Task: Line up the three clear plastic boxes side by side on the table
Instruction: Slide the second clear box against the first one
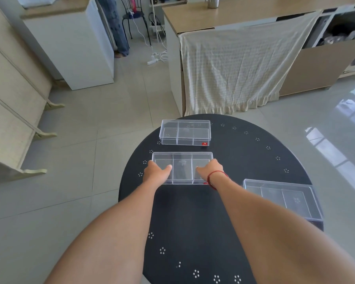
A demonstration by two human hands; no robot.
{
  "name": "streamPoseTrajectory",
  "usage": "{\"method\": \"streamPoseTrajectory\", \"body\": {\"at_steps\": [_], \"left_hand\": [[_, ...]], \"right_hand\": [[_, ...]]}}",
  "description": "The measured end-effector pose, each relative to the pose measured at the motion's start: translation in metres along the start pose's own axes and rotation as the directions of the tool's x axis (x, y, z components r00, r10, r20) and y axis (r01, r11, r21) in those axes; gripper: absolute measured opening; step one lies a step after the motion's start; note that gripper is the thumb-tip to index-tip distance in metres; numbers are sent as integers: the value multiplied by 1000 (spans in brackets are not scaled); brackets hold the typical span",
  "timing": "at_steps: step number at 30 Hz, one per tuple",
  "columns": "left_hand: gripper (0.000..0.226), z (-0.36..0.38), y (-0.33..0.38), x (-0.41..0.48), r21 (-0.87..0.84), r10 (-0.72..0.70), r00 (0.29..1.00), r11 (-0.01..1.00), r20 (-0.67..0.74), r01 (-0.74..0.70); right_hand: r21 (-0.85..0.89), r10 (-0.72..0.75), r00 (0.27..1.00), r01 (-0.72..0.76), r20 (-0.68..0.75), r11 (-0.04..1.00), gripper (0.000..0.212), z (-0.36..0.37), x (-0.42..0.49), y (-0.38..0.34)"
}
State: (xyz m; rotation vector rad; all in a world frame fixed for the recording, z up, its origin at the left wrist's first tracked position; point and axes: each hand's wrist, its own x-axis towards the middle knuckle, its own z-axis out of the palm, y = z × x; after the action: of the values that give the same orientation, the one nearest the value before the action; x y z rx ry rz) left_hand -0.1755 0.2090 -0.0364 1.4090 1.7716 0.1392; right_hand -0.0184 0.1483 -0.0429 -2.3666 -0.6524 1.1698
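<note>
Three clear plastic boxes with inner dividers lie on a round black table [244, 156]. The far box [185, 132] rests near the table's back edge. The middle box [182, 168] sits just in front of it, and both my hands grip it. My left hand [155, 171] clasps its left end with the thumb on the lid. My right hand [210, 170], with a red string at the wrist, holds its right end. The third box [283, 198] lies apart at the table's right edge, partly behind my right forearm.
The table's cloth is black with small white dot patterns. Beyond it stands a counter [254, 11] draped with a cream cloth [238, 68]. A white cabinet [74, 44] is at the back left, and a person's legs show near a chair. Tiled floor surrounds the table.
</note>
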Motion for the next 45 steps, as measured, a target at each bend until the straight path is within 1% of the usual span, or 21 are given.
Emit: {"method": "streamPoseTrajectory", "body": {"at_steps": [5, 9, 10, 11, 12, 13, 14, 15, 16, 17, 19, 23, 25, 28, 32, 45], "left_hand": [[94, 8, -4, 27, 26, 49, 996, 998, 69, -51], [100, 14, -7, 40, 11, 73, 995, 997, 70, -74], [101, 16, -6, 42, 33, 81, 996, 996, 48, -83], [101, 17, -5, 42, 83, 101, 995, 991, 6, -101], [99, 18, -3, 41, 155, 138, 989, 979, -49, -129], [95, 18, -1, 41, 233, 195, 975, 958, -103, -167], [87, 19, 0, 40, 298, 260, 956, 931, -140, -210], [75, 19, 1, 39, 341, 314, 937, 907, -152, -249], [62, 21, 2, 39, 359, 350, 925, 891, -147, -279], [52, 22, 2, 39, 363, 368, 921, 882, -132, -300], [43, 24, 2, 39, 368, 387, 918, 869, -84, -332], [42, 24, 3, 48, 366, 410, 912, 846, 22, -389], [43, 22, 4, 53, 376, 411, 910, 835, 58, -401], [44, 23, 7, 57, 381, 410, 909, 831, 73, -405], [44, 23, 13, 60, 381, 389, 916, 835, 100, -396], [43, 18, 22, 68, 386, 388, 916, 833, 102, -396]], "right_hand": [[-17, 47, 999, -47, -13, 999, 58, 11, 19, -1], [-56, 41, 999, -43, -33, 998, 61, 17, 29, 1], [-105, 8, 997, -15, -72, 994, 62, 18, 31, 1], [-197, -62, 990, 37, -127, 980, 63, 19, 33, 1], [-313, -170, 971, 111, -169, 943, 61, 19, 32, 1], [-417, -294, 940, 199, -176, 887, 57, 20, 31, 1], [-477, -391, 908, 280, -150, 833, 50, 21, 30, 0], [-503, -442, 890, 335, -108, 797, 43, 24, 30, -1], [-513, -455, 888, 359, -71, 780, 36, 26, 29, -2], [-508, -445, 894, 361, -49, 782, 32, 29, 29, -3], [-484, -429, 903, 366, -21, 795, 33, 31, 33, -4], [-525, -423, 903, 396, 76, 753, 52, 27, 46, -6], [-561, -408, 909, 382, 84, 735, 58, 25, 51, -8], [-594, -391, 918, 350, 64, 724, 62, 27, 57, -15], [-595, -359, 931, 327, 68, 734, 67, 27, 66, -24], [-589, -361, 929, 336, 80, 735, 67, 27, 76, -30]]}}
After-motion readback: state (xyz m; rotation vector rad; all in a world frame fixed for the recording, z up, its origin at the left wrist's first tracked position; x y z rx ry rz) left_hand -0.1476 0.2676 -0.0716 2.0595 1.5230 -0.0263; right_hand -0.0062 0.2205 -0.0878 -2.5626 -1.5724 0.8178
